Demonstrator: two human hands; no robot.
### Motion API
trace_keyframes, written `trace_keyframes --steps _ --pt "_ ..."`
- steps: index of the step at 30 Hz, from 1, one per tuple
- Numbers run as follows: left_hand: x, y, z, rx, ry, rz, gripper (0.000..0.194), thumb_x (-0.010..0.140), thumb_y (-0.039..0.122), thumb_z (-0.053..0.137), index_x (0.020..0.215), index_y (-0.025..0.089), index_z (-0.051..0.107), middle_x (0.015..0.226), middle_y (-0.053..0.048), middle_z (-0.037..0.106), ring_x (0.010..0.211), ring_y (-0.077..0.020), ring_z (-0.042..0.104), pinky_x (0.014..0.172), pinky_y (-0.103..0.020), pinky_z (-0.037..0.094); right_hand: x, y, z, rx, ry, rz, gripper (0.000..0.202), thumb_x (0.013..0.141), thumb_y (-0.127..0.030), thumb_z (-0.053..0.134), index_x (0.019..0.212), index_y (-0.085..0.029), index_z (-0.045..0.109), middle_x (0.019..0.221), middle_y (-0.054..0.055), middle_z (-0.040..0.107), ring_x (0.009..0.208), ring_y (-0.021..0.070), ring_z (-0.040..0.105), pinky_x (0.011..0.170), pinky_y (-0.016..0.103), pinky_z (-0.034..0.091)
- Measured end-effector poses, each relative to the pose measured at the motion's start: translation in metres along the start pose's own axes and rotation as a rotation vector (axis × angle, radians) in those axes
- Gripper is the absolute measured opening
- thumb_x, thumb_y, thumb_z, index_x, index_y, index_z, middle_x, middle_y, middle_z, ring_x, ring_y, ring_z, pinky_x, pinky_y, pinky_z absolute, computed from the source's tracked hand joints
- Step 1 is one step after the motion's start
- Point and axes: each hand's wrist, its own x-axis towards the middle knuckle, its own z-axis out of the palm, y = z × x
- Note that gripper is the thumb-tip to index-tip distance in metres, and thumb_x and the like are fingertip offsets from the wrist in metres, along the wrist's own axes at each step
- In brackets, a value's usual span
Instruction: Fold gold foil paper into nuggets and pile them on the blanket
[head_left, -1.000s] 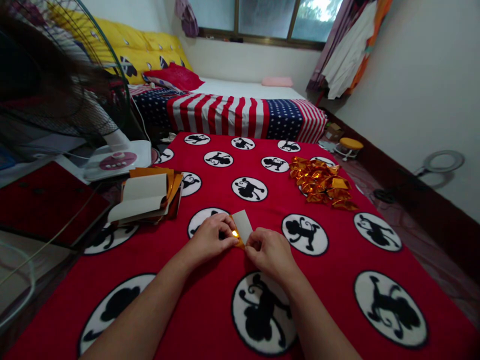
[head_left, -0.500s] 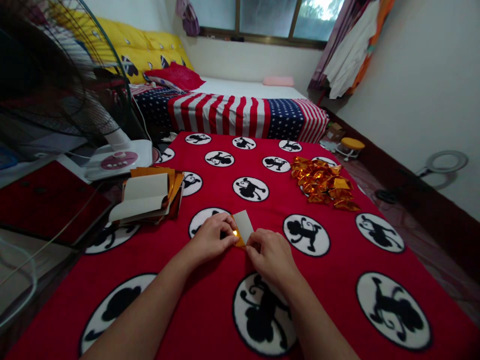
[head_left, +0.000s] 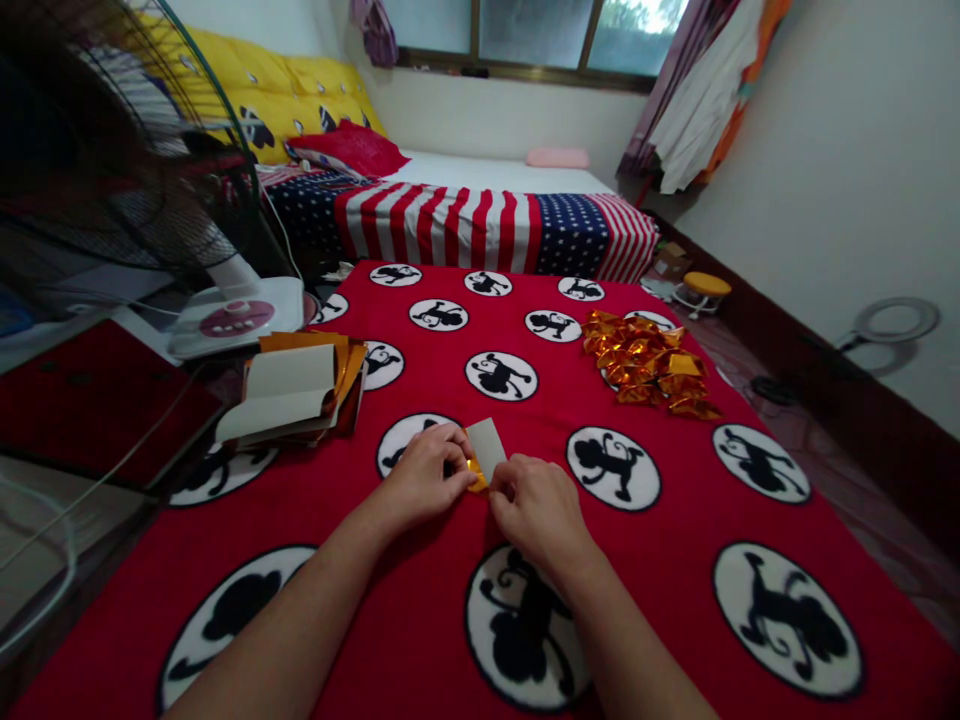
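Note:
Between my hands, low over the red cloth, is a small sheet of gold foil paper (head_left: 487, 446), partly folded. Its pale backing faces up and a strip of shiny gold shows along the lower left side. My left hand (head_left: 435, 465) pinches the gold left edge between thumb and fingers. At the lower right corner, my right hand (head_left: 536, 497) is closed with its fingertips on the paper; the exact grip is hidden behind the knuckles.
A red cloth with black monkey prints (head_left: 501, 377) covers the surface. Loose foil sheets (head_left: 292, 385) are stacked at left beside a fan base (head_left: 238, 318). Folded gold foil pieces (head_left: 649, 362) lie heaped at right. Beyond stands a bed (head_left: 480, 225); a yellow stool (head_left: 705, 286) is on the floor.
My right hand has shifted very slightly left and up at the paper's corner. The left hand keeps its pinch, and the paper stays nearly in place.

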Motion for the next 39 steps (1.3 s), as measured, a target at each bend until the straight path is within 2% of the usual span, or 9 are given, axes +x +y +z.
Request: trace_keyframes --steps 12,24,29,34,39 --pt "0.001 -0.001 0.0 0.006 0.003 0.023 0.018 0.069 0.01 0.068 0.055 0.016 0.058 0.088 -0.001 0.063 0.083 -0.0143 0.057 0.076 -0.028 0.043 -0.001 -0.001 0.0 -0.01 0.021 -0.006 0.014 0.076 -0.02 0.057 0.068 -0.024 0.068 0.073 0.001 0.069 0.067 0.0159 0.06 0.058 0.03 0.022" --pt "0.001 -0.001 -0.001 -0.011 -0.011 0.01 0.018 0.07 0.011 0.068 0.055 0.016 0.06 0.088 -0.002 0.063 0.083 -0.0148 0.057 0.076 -0.029 0.043 0.001 0.0 -0.001 0.039 -0.02 0.013 0.014 0.075 -0.022 0.057 0.068 -0.025 0.069 0.068 0.001 0.07 0.066 0.0165 0.062 0.058 0.028 0.025" --pt "0.0 -0.003 -0.004 -0.051 -0.029 0.017 0.017 0.071 0.013 0.069 0.057 0.016 0.061 0.09 -0.002 0.063 0.086 -0.0155 0.057 0.079 -0.03 0.044 -0.003 0.003 0.002 0.141 0.0 0.083 0.009 0.072 -0.022 0.062 0.065 -0.024 0.067 0.067 -0.001 0.068 0.062 0.0141 0.058 0.057 0.026 0.026" --pt "-0.001 -0.005 -0.007 -0.116 -0.051 0.029 0.015 0.072 0.012 0.069 0.06 0.017 0.063 0.092 -0.002 0.064 0.089 -0.0154 0.058 0.083 -0.03 0.044 -0.005 0.007 0.004 0.298 -0.039 0.15 0.003 0.069 -0.023 0.068 0.066 -0.024 0.066 0.069 -0.003 0.068 0.061 0.012 0.056 0.055 0.024 0.028" --pt "-0.002 -0.004 -0.01 -0.168 -0.077 0.036 0.013 0.073 0.01 0.067 0.062 0.017 0.064 0.095 -0.002 0.064 0.091 -0.0154 0.058 0.085 -0.03 0.045 -0.014 0.006 0.006 0.348 0.015 0.152 0.007 0.074 -0.022 0.065 0.068 -0.023 0.065 0.07 -0.003 0.066 0.063 0.0121 0.056 0.056 0.024 0.03"
